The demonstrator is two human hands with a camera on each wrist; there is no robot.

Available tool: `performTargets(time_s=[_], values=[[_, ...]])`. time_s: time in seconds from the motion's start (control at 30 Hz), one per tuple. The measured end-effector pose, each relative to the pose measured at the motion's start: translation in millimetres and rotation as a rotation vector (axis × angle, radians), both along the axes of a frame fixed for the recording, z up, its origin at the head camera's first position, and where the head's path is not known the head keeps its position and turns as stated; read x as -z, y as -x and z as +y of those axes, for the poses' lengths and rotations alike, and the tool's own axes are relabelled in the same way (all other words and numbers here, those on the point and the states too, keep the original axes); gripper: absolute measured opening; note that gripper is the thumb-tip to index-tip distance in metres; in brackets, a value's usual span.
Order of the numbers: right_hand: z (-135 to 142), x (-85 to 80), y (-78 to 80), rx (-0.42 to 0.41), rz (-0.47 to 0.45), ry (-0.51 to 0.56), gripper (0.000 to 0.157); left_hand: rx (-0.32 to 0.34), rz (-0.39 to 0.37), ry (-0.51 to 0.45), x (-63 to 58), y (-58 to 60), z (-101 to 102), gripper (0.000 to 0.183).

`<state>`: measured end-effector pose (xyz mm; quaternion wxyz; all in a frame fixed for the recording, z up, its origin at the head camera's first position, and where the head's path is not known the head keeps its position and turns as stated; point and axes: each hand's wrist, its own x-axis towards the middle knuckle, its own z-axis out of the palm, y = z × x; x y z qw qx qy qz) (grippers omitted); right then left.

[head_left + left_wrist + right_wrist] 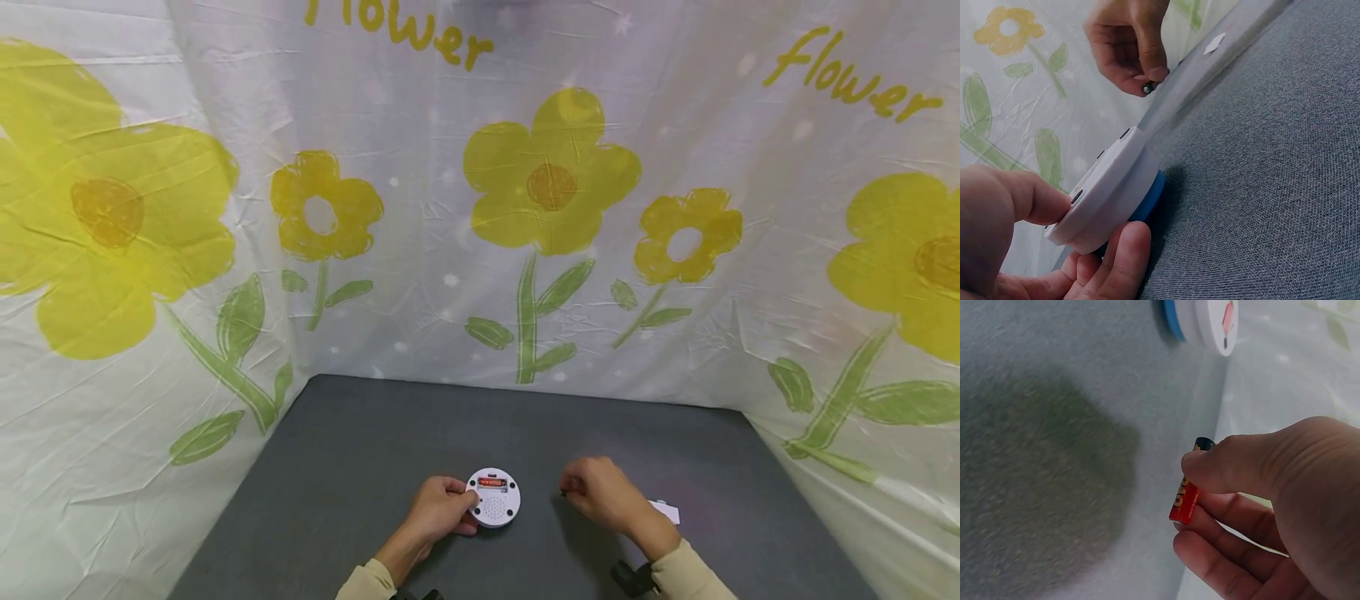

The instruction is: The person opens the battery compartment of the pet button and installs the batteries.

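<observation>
A round white device (497,507) with speaker holes lies face-down on its blue part, its battery compartment uncovered. One red battery (492,482) sits inside that compartment. My left hand (441,507) holds the device by its left edge, the thumb on the white back and the fingers around the side near the blue part. To the right, my right hand (602,493) pinches a red and black battery (1186,499) between thumb and fingers. That hand is raised over the table, apart from the device.
A small white piece (667,511) lies on the dark grey table (360,442), partly hidden behind the right wrist. White sheets (420,275) printed with yellow flowers hang along the back and sides of the table.
</observation>
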<state>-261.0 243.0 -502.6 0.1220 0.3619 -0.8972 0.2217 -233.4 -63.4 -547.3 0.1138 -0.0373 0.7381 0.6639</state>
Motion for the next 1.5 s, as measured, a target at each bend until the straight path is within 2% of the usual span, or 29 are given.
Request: performTargets(time_s=[0.03,0.17,0.37,0.57,0.9,1.1,1.5], values=[[-6,-7.2,-3.7,0.026,-0.022,-0.016,0.018,-0.001,0.000,-0.001,0.4,0.1,0,0.034],[-18,-18.8,-4.6,0.051,-0.071,-0.059,0.019,-0.003,0.002,-0.004,0.6,0.7,0,0.032],[-34,-29.7,-1.7,0.050,-0.145,-0.078,0.017,0.001,-0.001,-0.003,0.1,0.4,-1,0.031],[-50,-36.1,1.8,0.004,-0.111,-0.074,0.017,0.006,0.003,-0.005,1.6,0.4,-1,0.033],[-74,-40.8,8.9,-0.031,-0.115,-0.094,0.015,0.003,0.011,0.003,0.9,1.1,-2,0.033],[-89,-44.2,9.6,-0.046,-0.159,-0.087,0.015,0.000,0.013,-0.004,1.0,1.9,-1,0.033],[-110,-34.7,9.5,-0.068,-0.181,-0.091,0.013,0.013,0.019,-0.027,3.6,1.6,-1,0.030]])
